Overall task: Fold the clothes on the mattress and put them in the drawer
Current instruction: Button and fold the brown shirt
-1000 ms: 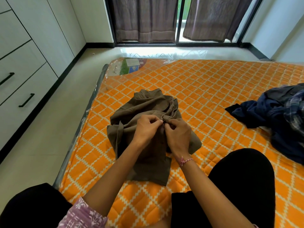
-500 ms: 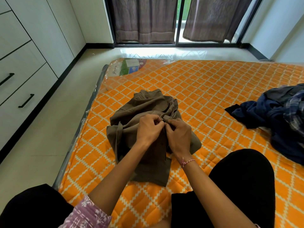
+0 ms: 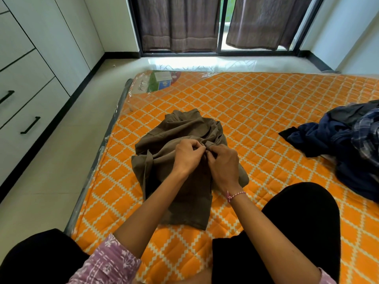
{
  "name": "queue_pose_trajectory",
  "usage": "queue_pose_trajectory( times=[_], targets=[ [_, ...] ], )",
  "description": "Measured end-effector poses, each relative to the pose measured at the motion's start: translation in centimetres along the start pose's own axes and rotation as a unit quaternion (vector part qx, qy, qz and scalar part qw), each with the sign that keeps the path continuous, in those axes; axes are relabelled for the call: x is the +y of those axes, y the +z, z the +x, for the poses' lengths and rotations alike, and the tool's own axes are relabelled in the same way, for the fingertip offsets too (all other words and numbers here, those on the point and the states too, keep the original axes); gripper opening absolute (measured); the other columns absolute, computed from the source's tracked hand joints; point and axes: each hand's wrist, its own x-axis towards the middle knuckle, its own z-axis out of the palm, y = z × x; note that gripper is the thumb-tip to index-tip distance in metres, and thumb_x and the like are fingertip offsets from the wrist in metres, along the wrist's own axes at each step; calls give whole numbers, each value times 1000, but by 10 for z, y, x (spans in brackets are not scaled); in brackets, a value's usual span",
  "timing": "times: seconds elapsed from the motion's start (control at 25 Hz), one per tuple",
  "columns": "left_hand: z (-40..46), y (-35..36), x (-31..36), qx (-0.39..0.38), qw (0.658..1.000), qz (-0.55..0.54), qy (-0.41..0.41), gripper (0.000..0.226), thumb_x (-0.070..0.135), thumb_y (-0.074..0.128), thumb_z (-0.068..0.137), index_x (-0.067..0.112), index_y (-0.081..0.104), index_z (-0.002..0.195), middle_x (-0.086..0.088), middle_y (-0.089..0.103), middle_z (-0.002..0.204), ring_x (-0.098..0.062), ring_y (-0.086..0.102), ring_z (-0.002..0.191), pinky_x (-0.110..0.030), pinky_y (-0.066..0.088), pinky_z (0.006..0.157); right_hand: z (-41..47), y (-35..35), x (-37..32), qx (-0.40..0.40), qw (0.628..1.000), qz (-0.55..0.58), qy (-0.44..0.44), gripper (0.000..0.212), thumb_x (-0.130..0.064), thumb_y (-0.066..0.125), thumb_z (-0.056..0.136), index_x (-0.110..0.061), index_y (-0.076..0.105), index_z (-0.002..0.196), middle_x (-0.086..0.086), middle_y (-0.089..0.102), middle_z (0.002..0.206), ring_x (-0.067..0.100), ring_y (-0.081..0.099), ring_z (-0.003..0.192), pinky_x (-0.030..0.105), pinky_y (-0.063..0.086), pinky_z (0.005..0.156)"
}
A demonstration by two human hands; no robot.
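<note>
Orange, white-latticed mattress [image 3: 266,111]; olive-brown garment [image 3: 174,136]; navy and plaid clothes pile [image 3: 348,144].

The heap of dark blue and plaid clothes [image 3: 348,144] runs off the right edge; both hands' fingertips [image 3: 202,148] hide what they pinch.

Both hands meet in one grip on the garment [image 3: 180,140], which lies on the mattress [image 3: 266,111]. Right of the grip, well apart, sits a clothes pile [image 3: 348,144]. Far left stand drawers [image 3: 26,111], seemingly closed.
</note>
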Motion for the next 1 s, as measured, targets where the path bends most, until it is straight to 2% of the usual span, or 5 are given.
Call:
queue_pose_trajectory(
  times=[0.16, 0.52, 0.8, 0.92, 1.0],
  targets=[
    [11, -6, 7, -38, 993, 103, 47, 20, 10, 55, 92, 10, 66, 75, 2, 58, 68, -4, 52, 64, -20, 42, 63, 10, -4, 2, -18, 999, -15, -26, 15, -11, 63, 88, -6, 75, 95, 14, 72, 89, 24, 64, 77, 17, 29, 61],
    [17, -3, 5, -59, 992, -101, -47, 34, 15, 47, 99, 13, 56, 66, 0, 49, 60, -8, 47, 56, -19, 40, 55, 21, -7, 4, -40, 999, 19, 5, 31, -19, 72, 81, -11, 57, 55, 5, 58, 55, 7, 40, 46, 15, 27, 45],
    [32, -13, 6, -65, 997, -47, 16, 49, 40, 41, 100, 6, 55, 67, -1, 47, 57, -13, 44, 55, -29, 38, 62, 34, -5, -6, -64, 991, 92, 68, 12, -18, 71, 80, -8, 75, 74, 5, 71, 70, 9, 59, 59, 11, 42, 53],
    [33, -17, 7, -62, 997, -22, 41, 49, 36, 42, 100, 13, 50, 58, 1, 47, 56, -9, 43, 52, -25, 36, 58, 37, -1, -2, -80, 978, 154, 114, 14, -17, 70, 79, -5, 76, 74, 9, 73, 72, 19, 68, 69, 36, 56, 68],
    [27, -18, 2, -80, 995, 13, 56, 42, 33, 43, 100, 19, 52, 61, 5, 48, 60, -5, 44, 55, -21, 37, 57, 40, 1, 1, -71, 976, 161, 129, 18, -16, 69, 79, -2, 74, 69, 11, 71, 70, 24, 68, 69, 37, 53, 66]
  ],
)
